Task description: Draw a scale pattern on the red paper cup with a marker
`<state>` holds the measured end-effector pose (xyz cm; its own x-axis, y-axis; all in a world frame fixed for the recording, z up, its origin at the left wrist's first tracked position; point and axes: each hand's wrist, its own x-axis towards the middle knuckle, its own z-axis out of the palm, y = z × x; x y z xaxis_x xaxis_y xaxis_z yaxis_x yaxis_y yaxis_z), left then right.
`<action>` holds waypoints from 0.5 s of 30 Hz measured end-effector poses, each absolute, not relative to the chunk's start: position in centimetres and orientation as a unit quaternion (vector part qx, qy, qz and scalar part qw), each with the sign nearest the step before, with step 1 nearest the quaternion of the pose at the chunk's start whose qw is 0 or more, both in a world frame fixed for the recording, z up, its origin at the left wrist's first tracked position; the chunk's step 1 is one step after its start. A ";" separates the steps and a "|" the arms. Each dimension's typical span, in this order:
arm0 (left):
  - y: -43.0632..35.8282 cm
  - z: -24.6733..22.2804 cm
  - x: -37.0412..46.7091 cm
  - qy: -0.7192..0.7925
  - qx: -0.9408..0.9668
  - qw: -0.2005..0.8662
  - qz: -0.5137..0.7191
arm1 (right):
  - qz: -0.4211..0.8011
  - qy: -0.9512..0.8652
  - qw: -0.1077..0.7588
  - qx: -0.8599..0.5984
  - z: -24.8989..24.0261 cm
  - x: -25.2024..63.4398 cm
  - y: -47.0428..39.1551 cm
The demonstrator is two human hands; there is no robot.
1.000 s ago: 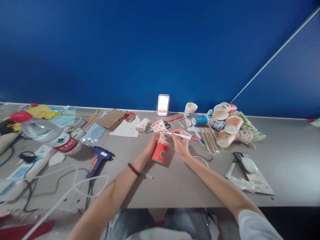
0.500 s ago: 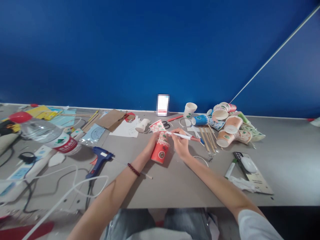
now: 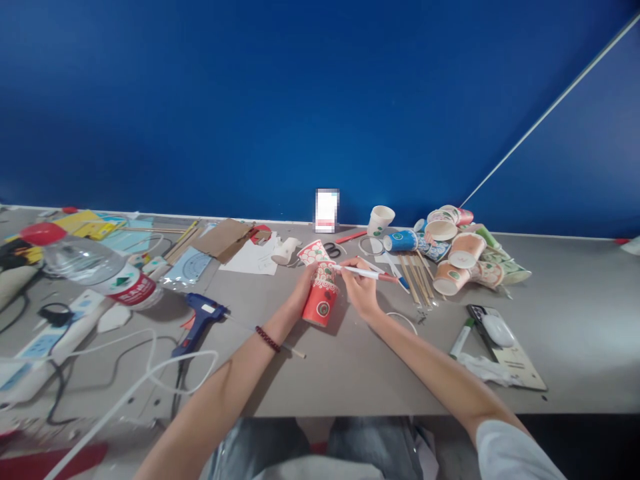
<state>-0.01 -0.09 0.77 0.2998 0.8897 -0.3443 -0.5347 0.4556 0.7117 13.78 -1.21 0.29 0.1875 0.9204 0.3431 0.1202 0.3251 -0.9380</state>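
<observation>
Holding one red-and-white paper-cup piece (image 3: 321, 305) over the middle of the gray table (image 3: 350, 387), between the left hand (image 3: 303, 292) and the right hand (image 3: 361, 287). Showing a flared, patterned upper part, narrowing toward the waist, and widening again into a red lower part with one round, dark emblem in a white ring; leaning leftward at the top. Grasping the piece by its left side with the left fingers, partly hiding the fingertips. Pinching one white marker (image 3: 367, 272) between the right fingers, bringing its tip to the patterned waist. Wearing one beaded bracelet (image 3: 268, 339) on the left wrist. Counting, just behind, one pair of scissors (image 3: 332, 250) and one white cup (image 3: 287, 251) lying on its side. Counting, farther right, one upright white cup (image 3: 381, 220), one blue cup (image 3: 403, 240) lying down, several wooden sticks (image 3: 415, 277), and one heap of cups (image 3: 465, 250), overlapping too much for an exact count. Including, at far right, one green-capped marker (image 3: 463, 338) and one white mouse (image 3: 498, 330) on a flat slab (image 3: 523, 367). Including, leftward, one blue glue gun (image 3: 199, 323), one red-capped bottle (image 3: 95, 267) and one power strip (image 3: 50, 347).
</observation>
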 end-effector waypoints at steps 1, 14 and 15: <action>-0.1 0.7 0.0 0.369 0.240 0.769 0.463 | 0.331 -0.544 0.604 -0.479 0.3 13.8 -1.2; -0.3 1.2 0.1 0.348 0.252 0.770 0.471 | 0.349 -0.531 0.611 -0.473 0.2 13.8 -1.1; -0.4 1.3 0.1 0.347 0.252 0.770 0.472 | 0.348 -0.531 0.611 -0.472 0.2 13.8 -1.1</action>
<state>0.07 -0.40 1.28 0.3122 0.9025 -0.2967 -0.5523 0.4266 0.7162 13.83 -1.11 0.18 0.1929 0.9277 0.3197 0.0761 0.3107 -0.9475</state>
